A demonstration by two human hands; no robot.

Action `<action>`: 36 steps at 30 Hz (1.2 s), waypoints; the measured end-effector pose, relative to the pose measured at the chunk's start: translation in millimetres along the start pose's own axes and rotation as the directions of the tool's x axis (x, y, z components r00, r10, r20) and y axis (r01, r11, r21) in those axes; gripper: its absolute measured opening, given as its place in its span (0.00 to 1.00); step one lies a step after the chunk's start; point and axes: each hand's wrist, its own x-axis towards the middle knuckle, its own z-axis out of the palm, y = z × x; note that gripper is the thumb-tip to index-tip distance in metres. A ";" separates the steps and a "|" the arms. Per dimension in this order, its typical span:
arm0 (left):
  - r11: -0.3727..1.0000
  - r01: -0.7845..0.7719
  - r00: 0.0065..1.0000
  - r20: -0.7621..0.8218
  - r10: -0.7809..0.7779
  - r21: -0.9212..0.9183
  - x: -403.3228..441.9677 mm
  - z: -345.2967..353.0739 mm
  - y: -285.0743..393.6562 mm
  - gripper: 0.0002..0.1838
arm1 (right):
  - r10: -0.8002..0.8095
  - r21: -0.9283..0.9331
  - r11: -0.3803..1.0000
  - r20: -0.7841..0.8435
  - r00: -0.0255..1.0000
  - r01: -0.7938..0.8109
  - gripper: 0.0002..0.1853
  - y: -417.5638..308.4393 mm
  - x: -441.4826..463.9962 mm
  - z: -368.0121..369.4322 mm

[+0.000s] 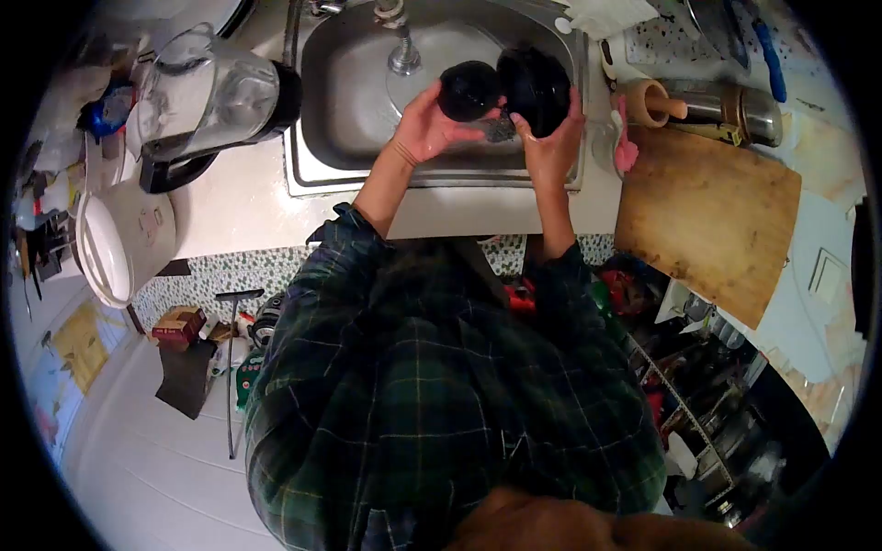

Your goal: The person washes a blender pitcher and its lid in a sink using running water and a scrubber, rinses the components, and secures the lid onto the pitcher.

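Observation:
Over the steel sink (322, 151), my left hand (432, 129) holds a small round black piece (469, 90), its palm turned up and the thumb at the piece's edge. My right hand (551, 147) is wrapped round a larger black round container (535, 92), fingers along its right side and thumb at the bottom. The two black things are close together. A small grey mesh-like item (501, 129) shows between my hands; which hand holds it, I cannot tell. Behind the left hand is the faucet (402, 55).
A glass blender jug (211, 92) lies on the left counter, above a white pot (129, 234). Right of the sink are a pink cloth (626, 151), a wooden mortar (645, 103), a steel cylinder (761, 115) and a wooden board (712, 216) jutting past the counter edge.

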 end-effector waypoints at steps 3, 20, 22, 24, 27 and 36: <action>0.999 0.003 0.999 -0.035 -0.004 -0.039 -10.2 -4.8 3.2 0.33 | -0.012 0.082 0.997 0.022 1.000 0.010 0.49 8.4 0.1 24.1; -0.437 0.684 0.708 -0.387 0.591 0.584 -41.7 -15.8 24.9 0.33 | -0.016 0.351 -0.323 0.926 0.376 -0.879 0.27 -5.0 -40.4 106.1; -0.216 0.543 0.655 -0.248 0.714 0.812 -44.6 -19.8 79.9 0.34 | 0.071 0.351 -0.385 0.933 0.352 -0.854 0.26 3.8 -46.2 111.8; -0.019 0.617 0.504 -0.376 0.778 0.787 -23.7 -56.2 151.9 0.36 | 0.167 0.378 -0.463 0.925 0.341 -0.802 0.26 11.1 -51.5 116.0; 0.055 0.484 0.362 -0.256 0.896 0.873 30.3 -99.8 216.9 0.32 | 0.213 0.391 -0.484 0.920 0.327 -0.783 0.25 11.4 -43.4 120.6; 0.437 0.099 0.416 -0.436 0.798 0.894 44.7 -136.7 219.4 0.23 | 0.361 0.537 -0.385 0.836 0.412 -0.751 0.24 -1.0 -34.9 185.1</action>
